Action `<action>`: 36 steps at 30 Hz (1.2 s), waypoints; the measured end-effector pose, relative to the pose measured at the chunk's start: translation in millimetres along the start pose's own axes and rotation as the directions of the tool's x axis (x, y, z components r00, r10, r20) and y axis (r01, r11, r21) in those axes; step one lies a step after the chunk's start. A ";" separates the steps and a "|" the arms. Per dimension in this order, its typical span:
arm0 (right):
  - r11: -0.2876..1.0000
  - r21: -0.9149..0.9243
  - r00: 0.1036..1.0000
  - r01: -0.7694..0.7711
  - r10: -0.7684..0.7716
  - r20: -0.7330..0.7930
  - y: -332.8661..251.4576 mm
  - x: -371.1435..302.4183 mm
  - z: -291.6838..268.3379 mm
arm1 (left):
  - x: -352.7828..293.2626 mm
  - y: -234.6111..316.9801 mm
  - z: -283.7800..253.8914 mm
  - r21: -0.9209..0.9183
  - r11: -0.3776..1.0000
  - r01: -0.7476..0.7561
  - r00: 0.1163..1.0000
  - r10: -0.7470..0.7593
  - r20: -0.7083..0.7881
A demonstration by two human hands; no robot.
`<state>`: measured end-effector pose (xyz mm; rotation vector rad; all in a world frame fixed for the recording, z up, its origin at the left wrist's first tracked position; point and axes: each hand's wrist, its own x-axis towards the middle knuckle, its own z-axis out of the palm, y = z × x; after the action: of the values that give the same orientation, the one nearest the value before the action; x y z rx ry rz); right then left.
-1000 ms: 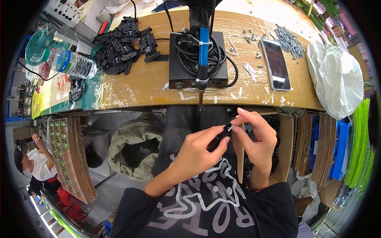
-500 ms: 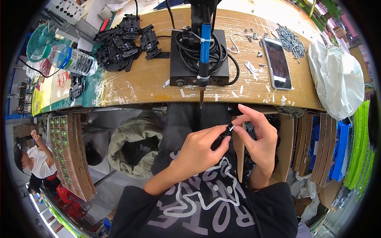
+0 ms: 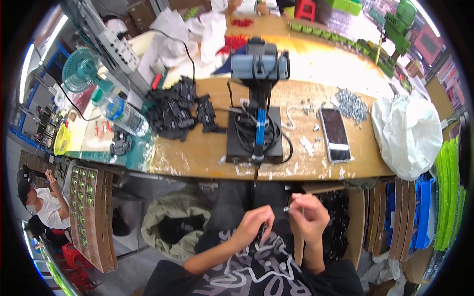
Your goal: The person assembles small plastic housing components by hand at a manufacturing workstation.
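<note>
My left hand [image 3: 254,224] is closed around a small black part [image 3: 261,231], most of it hidden behind the fingers. To its right, my right hand [image 3: 310,217] pinches a small silvery metal piece [image 3: 286,209], perhaps a screw; it is too blurred to be sure. The two hands are apart, in front of my chest and below the table edge. Just beyond them, a blue and black electric screwdriver [image 3: 260,128] points downward, its bit [image 3: 256,176] at the table's front edge.
On the table [image 3: 197,160] lie a pile of black plastic parts [image 3: 173,111], a water bottle [image 3: 121,113], a phone [image 3: 335,134], heaped screws [image 3: 351,104] and a white bag [image 3: 407,138]. Below are an open sack [image 3: 150,222] and a cardboard box of black parts [image 3: 356,222]. A person [image 3: 47,202] sits far left.
My hands have moved apart, the metal piece leaving the black part along with my right hand. The view has tilted up, showing more of the table's far side.
</note>
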<state>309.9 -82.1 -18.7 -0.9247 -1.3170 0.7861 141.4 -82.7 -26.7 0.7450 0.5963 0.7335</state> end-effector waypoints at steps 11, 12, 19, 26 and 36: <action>0.970 -0.135 0.979 0.204 -0.197 0.058 -0.7 -3.0 11.2 | 0.7 -4.3 14.4 0.454 0.866 -0.210 0.914 0.339 -0.224; 0.961 -0.145 0.971 0.237 -0.233 0.049 -0.9 -3.5 12.1 | 0.9 -4.0 13.4 0.483 0.856 -0.184 0.924 0.318 -0.213; 0.947 -0.172 0.962 0.270 -0.260 0.083 1.8 -6.2 15.1 | 1.2 -6.7 13.3 0.467 0.873 -0.138 0.922 0.285 -0.261; 0.941 -0.275 0.972 0.198 -0.152 0.180 5.8 -9.5 16.0 | -1.1 -1.3 12.6 0.665 0.726 -0.175 0.882 0.416 -0.222; 0.944 -0.299 0.968 0.141 -0.068 0.243 -0.8 -10.1 9.8 | -3.0 -1.9 7.6 0.877 0.420 -0.233 0.845 0.534 -0.032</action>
<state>299.0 -90.3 -22.3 -1.0244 -1.7168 0.6219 145.7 -88.9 -23.0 1.7859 1.1354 1.0025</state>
